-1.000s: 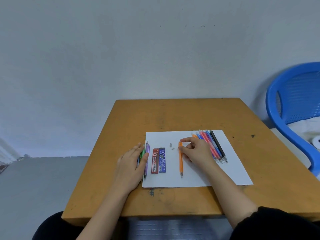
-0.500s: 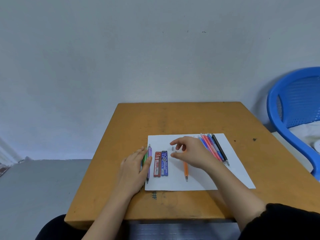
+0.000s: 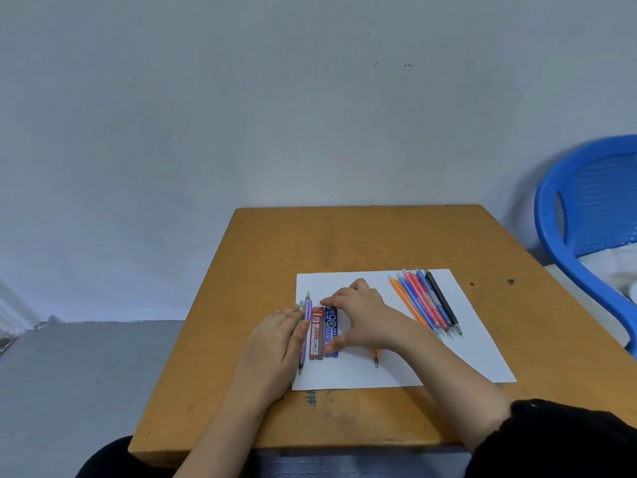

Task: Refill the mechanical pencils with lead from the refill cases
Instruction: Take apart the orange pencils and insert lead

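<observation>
A white paper sheet (image 3: 465,339) lies on the wooden table (image 3: 344,243). On its left side are a green pencil (image 3: 301,305), a purple pencil (image 3: 307,310), a red refill case (image 3: 316,336) and a blue refill case (image 3: 331,326). My left hand (image 3: 272,350) rests flat on the green and purple pencils. My right hand (image 3: 365,319) arches over the blue case, forefinger at its far end and thumb at its near end, pinching it. An orange pencil (image 3: 375,357) pokes out from under that wrist. Several coloured pencils (image 3: 424,305) lie together at the sheet's right.
A blue plastic chair (image 3: 568,208) with white cloth on its seat stands at the table's right. A grey wall is right behind the table's far edge. Grey floor shows to the left.
My right hand left the orange pencil and moved left onto the blue refill case. My left hand stayed on the green and purple pencils. The view tilted slightly.
</observation>
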### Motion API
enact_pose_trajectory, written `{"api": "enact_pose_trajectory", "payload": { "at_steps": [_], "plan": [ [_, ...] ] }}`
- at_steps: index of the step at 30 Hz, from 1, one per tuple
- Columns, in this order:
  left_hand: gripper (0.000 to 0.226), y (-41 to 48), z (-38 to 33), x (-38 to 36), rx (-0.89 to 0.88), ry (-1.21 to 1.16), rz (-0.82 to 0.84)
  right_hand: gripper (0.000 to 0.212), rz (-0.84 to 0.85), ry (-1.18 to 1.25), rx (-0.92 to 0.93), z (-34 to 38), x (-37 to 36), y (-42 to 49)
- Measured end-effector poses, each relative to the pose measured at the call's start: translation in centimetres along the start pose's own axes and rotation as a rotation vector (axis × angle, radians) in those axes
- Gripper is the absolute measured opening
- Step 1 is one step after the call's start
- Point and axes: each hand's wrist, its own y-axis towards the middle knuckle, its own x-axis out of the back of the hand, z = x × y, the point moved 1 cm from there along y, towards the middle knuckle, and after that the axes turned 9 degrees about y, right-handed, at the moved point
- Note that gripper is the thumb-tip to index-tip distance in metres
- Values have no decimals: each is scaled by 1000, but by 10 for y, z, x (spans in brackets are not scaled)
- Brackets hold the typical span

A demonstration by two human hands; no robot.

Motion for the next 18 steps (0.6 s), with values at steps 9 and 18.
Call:
{"api": "enact_pose_trajectory", "payload": {
  "at_steps": [9, 18],
  "plan": [
    [80, -3, -4, 3, -76, 0, -72, 84, -31, 38, 2, 1, 3, -4],
    [77, -3, -4, 5, -68, 7, -125, 67, -188, 371, 31, 3, 11, -14]
  ]
}}
